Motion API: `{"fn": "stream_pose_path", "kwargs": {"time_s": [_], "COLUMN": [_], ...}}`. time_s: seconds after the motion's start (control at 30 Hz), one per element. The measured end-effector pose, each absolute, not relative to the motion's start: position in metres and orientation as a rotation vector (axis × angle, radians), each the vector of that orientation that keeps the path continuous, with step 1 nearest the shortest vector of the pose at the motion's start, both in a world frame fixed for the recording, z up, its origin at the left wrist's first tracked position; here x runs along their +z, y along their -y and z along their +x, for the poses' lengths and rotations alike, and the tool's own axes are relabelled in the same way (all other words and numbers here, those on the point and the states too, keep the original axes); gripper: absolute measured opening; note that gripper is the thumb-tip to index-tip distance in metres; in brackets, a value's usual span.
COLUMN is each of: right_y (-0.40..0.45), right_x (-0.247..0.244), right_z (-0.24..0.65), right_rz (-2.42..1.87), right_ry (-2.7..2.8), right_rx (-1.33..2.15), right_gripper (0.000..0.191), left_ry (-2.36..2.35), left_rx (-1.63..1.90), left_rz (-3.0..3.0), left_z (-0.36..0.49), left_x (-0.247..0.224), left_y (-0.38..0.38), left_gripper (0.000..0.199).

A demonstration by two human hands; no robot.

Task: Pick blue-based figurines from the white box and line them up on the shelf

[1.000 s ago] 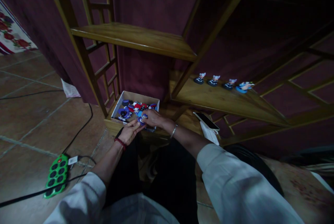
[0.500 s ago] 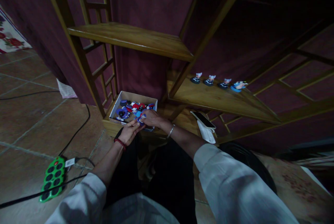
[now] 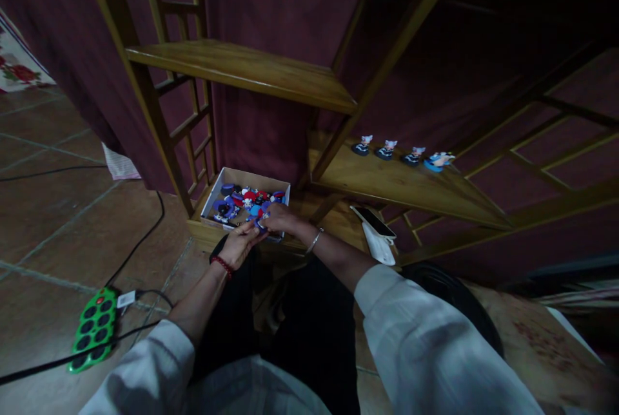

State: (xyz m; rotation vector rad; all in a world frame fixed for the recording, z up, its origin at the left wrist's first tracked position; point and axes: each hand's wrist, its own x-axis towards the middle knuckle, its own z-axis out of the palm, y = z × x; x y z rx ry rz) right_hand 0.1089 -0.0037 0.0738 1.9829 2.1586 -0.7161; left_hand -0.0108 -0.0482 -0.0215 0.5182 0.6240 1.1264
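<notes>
Both of my hands meet at the front edge of a shallow cardboard box point(image 3: 211, 202). Between them is a small purple-blue figurine point(image 3: 260, 225), partly covered by fingers. My left hand point(image 3: 238, 245), a red bead bracelet at its wrist, grips the figurine's base from the left. From the right, my right hand point(image 3: 282, 218) pinches its upper part; a silver bangle circles that wrist. Inside the box lies a jumble of small toy figurines point(image 3: 249, 198) in purple, red, white and blue.
Several small figurines point(image 3: 387, 149) stand in a row on a wooden shelf point(image 3: 387, 180) to the right. Below it lie a phone point(image 3: 372, 221) and a white packet point(image 3: 378, 244). A higher shelf point(image 3: 242, 73) juts above the box. A green power strip point(image 3: 93, 331) with cables sits on the floor.
The figurine between my hands looks turned and tilted a little lower, with less of its upper part showing. Both hands stay at the box's front edge.
</notes>
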Motion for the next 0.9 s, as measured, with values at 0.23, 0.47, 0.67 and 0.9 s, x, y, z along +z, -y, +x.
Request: {"fn": "stream_pose_path", "kwargs": {"time_s": [0.23, 0.47, 0.67, 0.9], "right_y": [0.0008, 0.0039, 0.0061, 0.0094], "right_x": [0.0701, 0.0687, 0.0674, 0.0718], "right_z": [0.1055, 0.1044, 0.1065, 0.1094], "right_rz": [2.024, 1.983, 1.96, 1.929], "right_ry": [-2.129, -2.216, -2.308, -2.394], "right_rx": [-0.687, -0.621, -0.58, -0.612], "right_gripper": [0.027, 0.026, 0.026, 0.028], "left_ry": [-0.629, -0.613, -0.608, -0.579], "left_rx": [1.133, 1.144, 1.165, 1.174], "left_rz": [0.5, 0.473, 0.465, 0.451], "left_z": [-0.0108, -0.0125, -0.0124, -0.0122], "left_x": [-0.0204, -0.017, -0.0189, -0.0196], "left_y": [0.0474, 0.049, 0.0495, 0.0494], "left_gripper": [0.025, 0.028, 0.029, 0.027]}}
